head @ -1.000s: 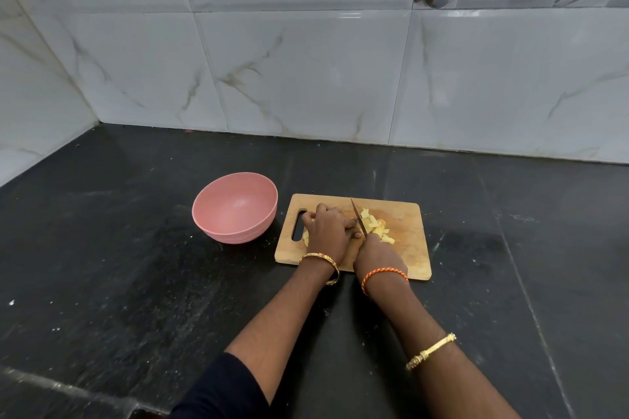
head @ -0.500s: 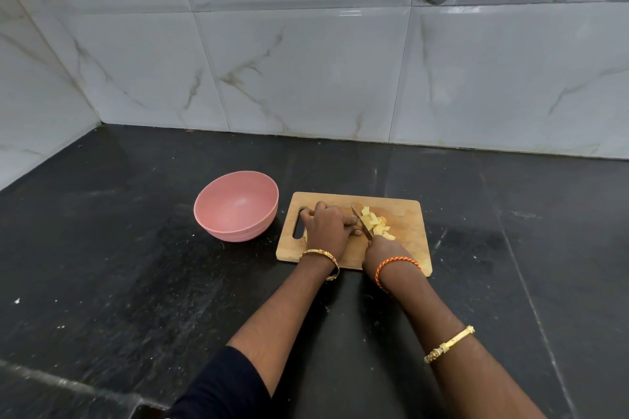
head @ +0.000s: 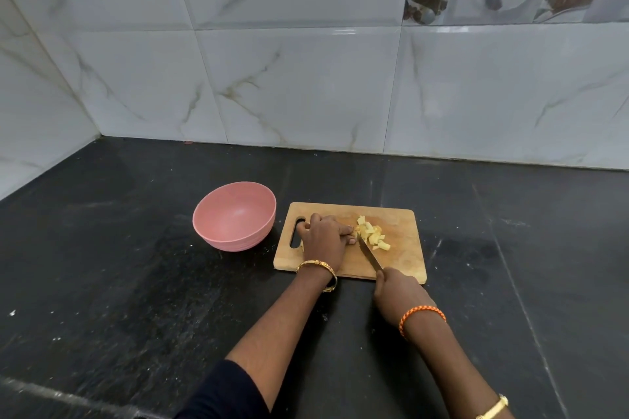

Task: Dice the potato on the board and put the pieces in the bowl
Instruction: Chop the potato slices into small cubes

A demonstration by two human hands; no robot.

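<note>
On a black tabletop, a pink bowl is sitting left of a wooden board, where the left hand is curling over uncut potato beside diced pieces while the right hand is gripping a knife.

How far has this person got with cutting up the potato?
Partly done: a small heap of diced pieces lies on the board. In hand: the right hand holds the knife at the heap while the left hand covers what is probably uncut potato. Left: the pink bowl is empty.
</note>
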